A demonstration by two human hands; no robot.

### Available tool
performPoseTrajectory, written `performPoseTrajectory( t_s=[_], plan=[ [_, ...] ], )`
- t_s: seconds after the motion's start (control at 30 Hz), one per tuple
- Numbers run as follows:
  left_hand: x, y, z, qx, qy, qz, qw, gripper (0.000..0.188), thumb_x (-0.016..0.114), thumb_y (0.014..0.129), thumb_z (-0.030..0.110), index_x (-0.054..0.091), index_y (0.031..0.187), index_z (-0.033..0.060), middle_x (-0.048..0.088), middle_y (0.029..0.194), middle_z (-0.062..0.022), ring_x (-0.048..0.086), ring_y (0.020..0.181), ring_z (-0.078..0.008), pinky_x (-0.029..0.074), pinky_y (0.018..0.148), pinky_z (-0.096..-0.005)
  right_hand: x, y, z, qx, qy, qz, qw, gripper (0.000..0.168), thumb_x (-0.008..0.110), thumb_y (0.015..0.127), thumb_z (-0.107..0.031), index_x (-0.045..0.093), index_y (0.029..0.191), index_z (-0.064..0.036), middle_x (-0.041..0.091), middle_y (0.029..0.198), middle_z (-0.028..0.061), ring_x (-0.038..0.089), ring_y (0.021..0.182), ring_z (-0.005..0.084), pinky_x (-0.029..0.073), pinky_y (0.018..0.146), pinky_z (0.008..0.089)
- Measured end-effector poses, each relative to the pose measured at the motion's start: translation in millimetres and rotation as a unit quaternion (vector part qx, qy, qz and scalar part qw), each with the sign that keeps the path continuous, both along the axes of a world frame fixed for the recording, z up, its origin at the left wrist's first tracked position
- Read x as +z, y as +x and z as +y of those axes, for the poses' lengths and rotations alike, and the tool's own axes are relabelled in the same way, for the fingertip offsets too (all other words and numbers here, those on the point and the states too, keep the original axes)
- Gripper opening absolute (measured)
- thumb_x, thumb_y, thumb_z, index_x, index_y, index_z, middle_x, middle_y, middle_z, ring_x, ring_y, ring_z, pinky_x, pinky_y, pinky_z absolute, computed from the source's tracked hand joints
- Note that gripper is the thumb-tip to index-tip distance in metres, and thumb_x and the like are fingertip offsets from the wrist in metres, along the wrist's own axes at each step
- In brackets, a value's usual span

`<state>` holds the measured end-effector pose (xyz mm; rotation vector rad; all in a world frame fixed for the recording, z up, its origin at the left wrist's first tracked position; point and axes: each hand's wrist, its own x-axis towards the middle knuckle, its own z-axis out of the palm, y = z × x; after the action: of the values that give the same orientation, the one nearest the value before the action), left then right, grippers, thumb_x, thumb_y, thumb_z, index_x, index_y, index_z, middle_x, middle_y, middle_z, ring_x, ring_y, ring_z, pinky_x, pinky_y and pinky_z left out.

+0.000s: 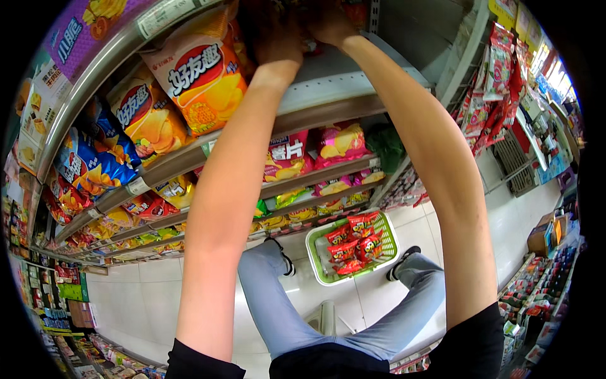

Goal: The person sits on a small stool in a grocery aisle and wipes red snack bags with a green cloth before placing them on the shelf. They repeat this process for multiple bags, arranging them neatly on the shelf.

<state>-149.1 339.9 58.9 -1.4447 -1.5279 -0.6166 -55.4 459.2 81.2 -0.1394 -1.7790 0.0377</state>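
Note:
Both arms reach up and away into a shaded shelf bay. My left hand (279, 42) is deep in shadow beside a big orange bag of potato chips (203, 80); its fingers cannot be made out. Close by on the right, my right hand (331, 28) is bent inward above the grey metal shelf (341, 85), its fingers also dark. Some dim packets lie around the fingertips, but whether either hand grips one cannot be told. On the floor between my feet stands a green and white plastic basket (392, 227) holding several small red snack bags (362, 225).
Lower shelves hold pink chip bags (341, 142) and other snacks. Blue chip bags (85, 161) stand at the left. Red packets (497, 71) hang at the right by the shelf's side. A cardboard box (542, 234) sits farther right.

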Motion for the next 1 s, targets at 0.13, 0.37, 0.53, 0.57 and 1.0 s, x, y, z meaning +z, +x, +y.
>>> performPoseTrajectory(
  t_s=[0.13,0.37,0.53,0.57,1.0],
  plan=[
    [-4.0,16.2,-1.8,-0.028,0.013,-0.035,0.999,0.07,0.055,0.09,0.011,0.033,0.157,0.0114,0.034,0.154,-0.0301,0.035,0.14,-0.0497,0.033,0.113,-0.0601,-4.5,40.5,-18.4,-0.012,-0.146,-0.097,0.984,0.046,0.06,0.091,-0.02,0.054,0.131,0.001,0.058,0.131,0.0282,0.057,0.117,0.0428,0.047,0.097,0.049],
    [-27.9,143.7,-137.5,-0.309,0.032,-0.184,0.933,0.06,0.069,0.085,0.017,0.05,0.141,0.0078,0.044,0.144,-0.0256,0.044,0.132,-0.0464,0.037,0.11,-0.0538,-35.4,173.3,-221.5,-0.043,-0.193,-0.041,0.979,0.042,0.063,0.092,-0.017,0.056,0.13,0.001,0.06,0.127,0.0254,0.062,0.112,0.0363,0.049,0.095,0.0437],
    [-199.0,214.0,-183.9,-0.434,-0.014,-0.306,0.847,0.033,0.069,0.086,0.003,0.062,0.118,-0.0011,0.064,0.117,-0.0174,0.063,0.107,-0.0348,0.049,0.097,-0.041,-208.1,276.3,-259.1,-0.091,-0.347,0.128,0.925,0.035,0.067,0.091,-0.002,0.061,0.125,-0.001,0.066,0.113,0.012,0.067,0.09,0.0185,0.056,0.079,0.0309],
    [-245.1,220.1,-194.5,-0.393,-0.064,-0.378,0.836,0.03,0.068,0.088,0.005,0.062,0.117,-0.0008,0.065,0.115,-0.0165,0.063,0.106,-0.0322,0.05,0.095,-0.0398,-262.1,293.0,-264.8,-0.131,-0.423,0.11,0.89,0.037,0.067,0.091,-0.003,0.06,0.127,-0.001,0.066,0.115,0.0121,0.067,0.091,0.0182,0.056,0.079,0.0315],
    [-675.3,243.9,-199.4,0.029,-0.416,-0.758,0.502,0.063,0.06,0.1,0.027,0.035,0.152,0.0007,0.043,0.153,-0.0235,0.041,0.143,-0.0364,0.035,0.115,-0.0419,-668.6,364.7,-294.9,-0.233,-0.723,-0.185,0.623,0.067,0.08,0.085,-0.02,0.048,0.143,-0.006,0.066,0.126,0.0211,0.069,0.104,0.0291,0.054,0.088,0.0382]
  ],
)
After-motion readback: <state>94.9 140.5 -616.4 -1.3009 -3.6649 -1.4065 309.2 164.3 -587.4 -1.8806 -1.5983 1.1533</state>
